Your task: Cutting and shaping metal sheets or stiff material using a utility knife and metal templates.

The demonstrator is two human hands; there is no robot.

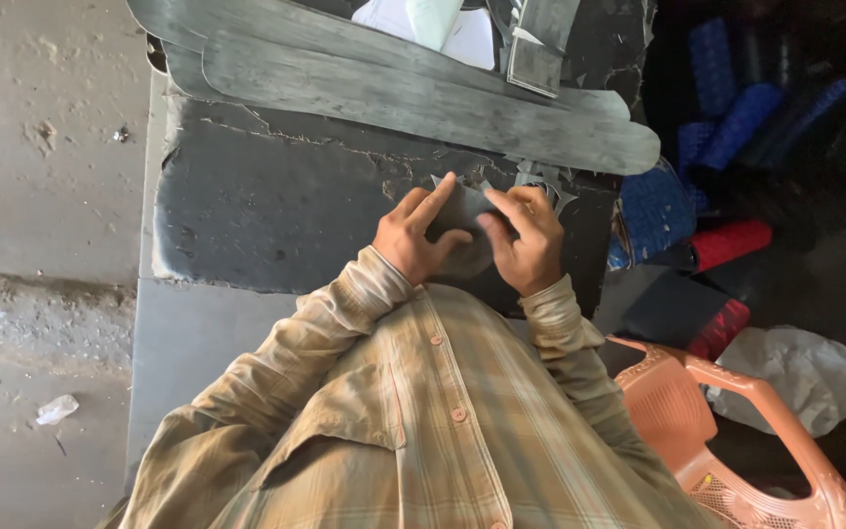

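A small dark grey rounded piece of sheet material (462, 220) lies on a black rubber-like mat (276, 211) on the worktable. My left hand (413, 235) grips its left edge, index finger stretched along the top. My right hand (528, 240) pinches its right edge with thumb and fingers. Both sleeves are a tan plaid shirt. The lower part of the piece is hidden behind my hands.
Long grey curved sheets (413, 88) lie across the back of the table, with white paper (462, 34) on them. Small offcuts (540, 181) lie by my right hand. Blue and red textured pieces (697, 196) sit at right. An orange plastic chair (736, 431) stands lower right.
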